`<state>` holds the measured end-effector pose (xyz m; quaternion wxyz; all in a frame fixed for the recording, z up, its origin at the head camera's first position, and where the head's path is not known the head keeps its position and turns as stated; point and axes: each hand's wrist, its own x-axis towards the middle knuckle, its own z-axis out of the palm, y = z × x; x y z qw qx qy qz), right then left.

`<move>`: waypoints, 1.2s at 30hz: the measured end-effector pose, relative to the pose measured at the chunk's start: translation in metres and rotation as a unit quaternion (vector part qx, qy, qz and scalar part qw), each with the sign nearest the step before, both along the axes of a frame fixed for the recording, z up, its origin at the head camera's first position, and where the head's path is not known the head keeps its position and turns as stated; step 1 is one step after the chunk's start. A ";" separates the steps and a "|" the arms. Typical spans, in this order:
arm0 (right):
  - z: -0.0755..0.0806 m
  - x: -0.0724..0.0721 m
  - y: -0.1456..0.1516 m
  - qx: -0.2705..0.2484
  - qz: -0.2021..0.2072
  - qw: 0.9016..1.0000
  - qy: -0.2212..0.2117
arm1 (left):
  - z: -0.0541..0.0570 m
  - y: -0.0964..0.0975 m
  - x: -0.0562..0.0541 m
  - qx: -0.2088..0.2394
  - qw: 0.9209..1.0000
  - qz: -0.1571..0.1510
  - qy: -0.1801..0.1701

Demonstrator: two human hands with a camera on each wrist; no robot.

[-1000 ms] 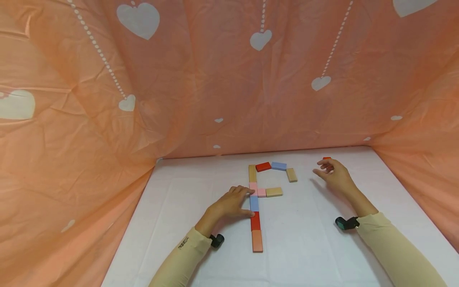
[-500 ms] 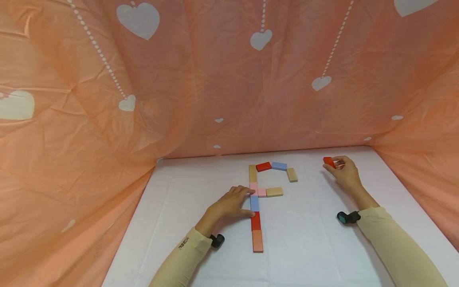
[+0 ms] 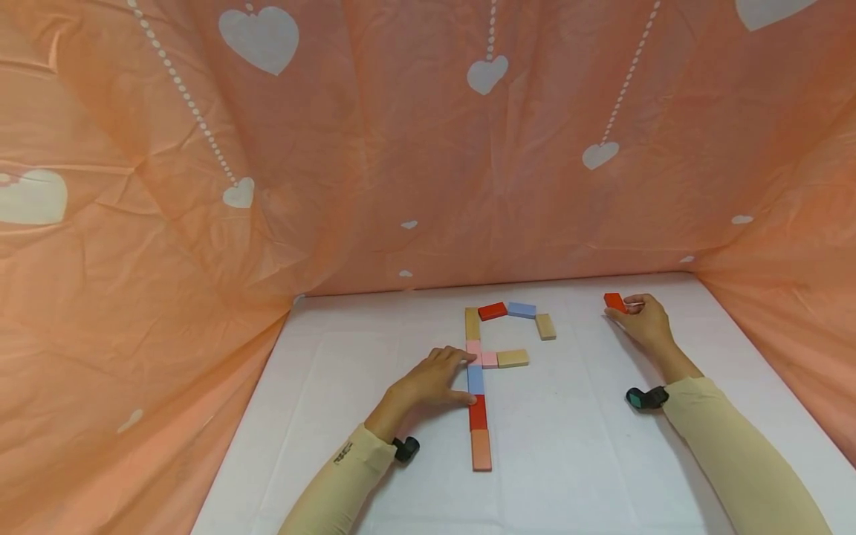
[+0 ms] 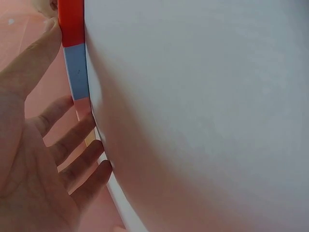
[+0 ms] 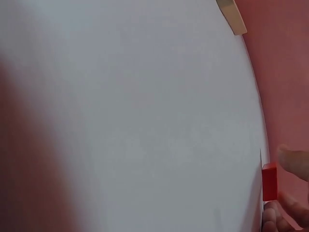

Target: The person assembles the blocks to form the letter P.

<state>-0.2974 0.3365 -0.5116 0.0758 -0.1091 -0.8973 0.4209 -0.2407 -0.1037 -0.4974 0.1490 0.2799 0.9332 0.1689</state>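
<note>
My right hand (image 3: 647, 325) pinches a red wooden block (image 3: 614, 301) between thumb and fingers at the table's back right. The right wrist view shows that red block (image 5: 270, 182) end-on, close over the cloth. My left hand (image 3: 428, 380) rests along the left side of a column of blocks, thumb at the red block (image 3: 478, 414) and fingertips by the pink block (image 3: 473, 347). Between them lies a blue block (image 3: 475, 380). A plain wood block (image 3: 472, 324) tops the column and a salmon block (image 3: 481, 450) ends it at the near side.
From the column's top, a red block (image 3: 493, 311), blue block (image 3: 521, 310) and wood block (image 3: 545, 327) curve rightward. Lower down, a small pink block (image 3: 490, 360) and wood block (image 3: 513, 358) branch right. An orange heart-printed curtain (image 3: 428, 186) encloses the white table (image 3: 568, 475).
My right hand, loosely spread beside the red block one second ago, has taken hold of it. Since half a second ago it has barely shifted. The left hand stays in place.
</note>
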 end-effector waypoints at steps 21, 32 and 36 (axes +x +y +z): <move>0.004 -0.003 -0.001 0.041 0.004 0.999 0.005 | 0.001 0.000 0.001 0.002 1.000 -0.001 0.000; 0.009 0.002 -0.004 0.025 0.053 0.998 -0.003 | 0.000 0.000 0.001 0.004 1.000 -0.002 0.002; 0.010 0.006 -0.008 0.031 0.090 0.995 0.022 | 0.000 0.000 0.001 0.007 1.000 -0.002 0.003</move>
